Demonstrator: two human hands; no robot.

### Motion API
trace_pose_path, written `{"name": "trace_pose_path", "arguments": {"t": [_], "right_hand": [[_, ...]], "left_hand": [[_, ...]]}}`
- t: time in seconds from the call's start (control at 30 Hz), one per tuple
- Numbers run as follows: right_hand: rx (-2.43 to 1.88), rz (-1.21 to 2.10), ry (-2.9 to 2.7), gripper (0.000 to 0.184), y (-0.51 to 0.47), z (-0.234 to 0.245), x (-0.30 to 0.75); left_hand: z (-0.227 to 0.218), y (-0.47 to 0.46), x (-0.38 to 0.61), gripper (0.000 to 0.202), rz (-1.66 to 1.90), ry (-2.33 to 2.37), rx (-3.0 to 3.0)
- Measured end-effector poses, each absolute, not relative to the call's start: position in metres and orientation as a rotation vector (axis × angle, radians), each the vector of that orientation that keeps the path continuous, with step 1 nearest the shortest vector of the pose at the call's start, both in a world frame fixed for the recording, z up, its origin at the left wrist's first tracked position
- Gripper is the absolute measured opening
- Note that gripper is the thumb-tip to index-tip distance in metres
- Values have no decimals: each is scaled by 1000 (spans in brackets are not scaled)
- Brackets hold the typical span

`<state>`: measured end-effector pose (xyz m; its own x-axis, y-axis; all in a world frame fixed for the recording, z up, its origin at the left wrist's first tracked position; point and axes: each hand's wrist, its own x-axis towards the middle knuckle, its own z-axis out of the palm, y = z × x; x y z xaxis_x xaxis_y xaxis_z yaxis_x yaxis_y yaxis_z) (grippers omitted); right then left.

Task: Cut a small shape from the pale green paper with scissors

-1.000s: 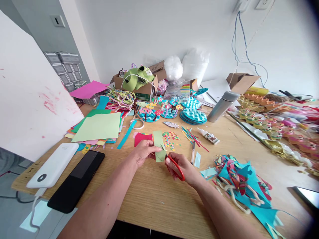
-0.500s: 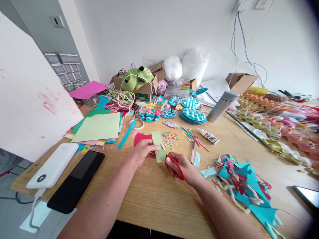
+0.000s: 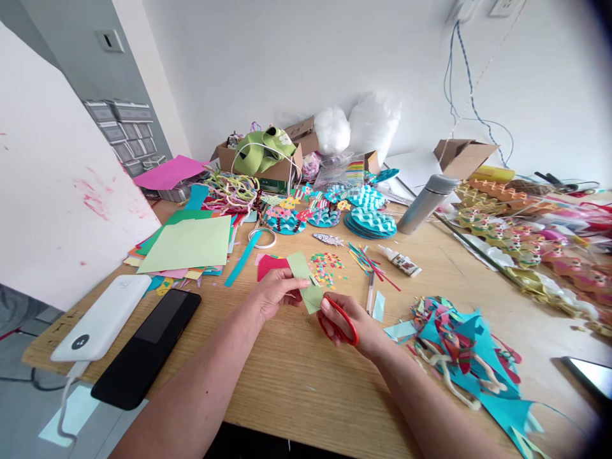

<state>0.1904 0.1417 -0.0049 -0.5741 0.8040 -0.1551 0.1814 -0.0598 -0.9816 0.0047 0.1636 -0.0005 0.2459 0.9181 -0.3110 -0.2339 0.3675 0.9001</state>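
My left hand [image 3: 277, 293] pinches a light green paper strip [image 3: 310, 294] between thumb and fingers above the table. Red-handled scissors [image 3: 351, 328] are gripped in my right hand [image 3: 342, 319]; their blades point at the strip's right edge and are mostly hidden by it. A faint curved line shows on the strip. Just behind my left hand lies a piece of red paper [image 3: 272, 266]. Small coloured paper bits [image 3: 327, 266] are scattered beyond the strip.
Stacked coloured paper [image 3: 186, 245], a power bank [image 3: 102, 315] and a black phone [image 3: 148, 347] lie on the left. A glue bottle [image 3: 400, 260], a pen [image 3: 370, 293] and a pile of blue scraps [image 3: 471, 344] are on the right. A grey flask [image 3: 425, 204] stands behind.
The green strip has turned in my left hand, its lower end swinging to the right. My right hand and the scissors have shifted very slightly to the right.
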Motion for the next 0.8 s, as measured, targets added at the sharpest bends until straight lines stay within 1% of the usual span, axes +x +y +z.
{"name": "trace_pose_path", "arguments": {"t": [0.4,0.8], "right_hand": [[-1034,1714,-1724,49,140,1,189],[-1083,1706,-1696,52,138,5,187]], "left_hand": [[-4,166,4,25,888,988,745],[-5,165,9,27,919,946,627]]}}
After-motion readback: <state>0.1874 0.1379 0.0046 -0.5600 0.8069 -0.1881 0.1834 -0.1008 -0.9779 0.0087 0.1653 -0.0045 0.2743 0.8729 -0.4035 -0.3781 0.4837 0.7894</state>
